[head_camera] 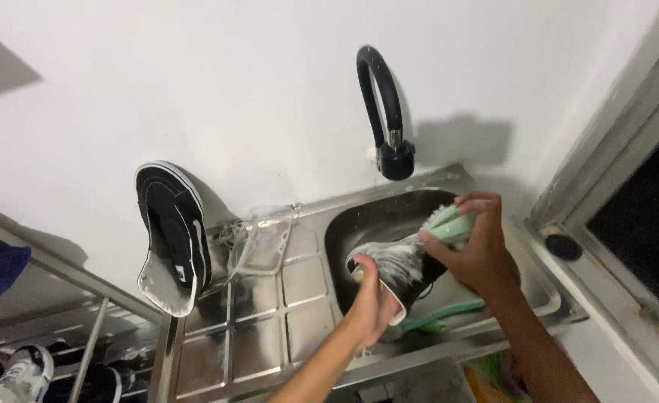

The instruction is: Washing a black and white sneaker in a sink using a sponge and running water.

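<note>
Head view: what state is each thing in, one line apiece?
Shoe in sink: soapy, held by left hand.
Brush: in right hand, bristles on the shoe.
Second shoe: propped against the wall on the drainboard.
Faucet: no water seen running.
Green brush: lying on sink rim.

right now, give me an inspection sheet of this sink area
surface: stainless steel sink unit with a ribbed drainboard, wet in patches
job's things: black shoe covered in suds, held over the basin; green scrub brush pressed on it
clutter: second black shoe leaning against the wall on the drainboard; clear plastic bag beside it; another green brush lying in the basin
grips: left hand grips the shoe opening; right hand grips the scrub brush
cables: nothing seen
surroundings: black curved faucet on a white wall; window frame at right; shoe rack lower left
</note>
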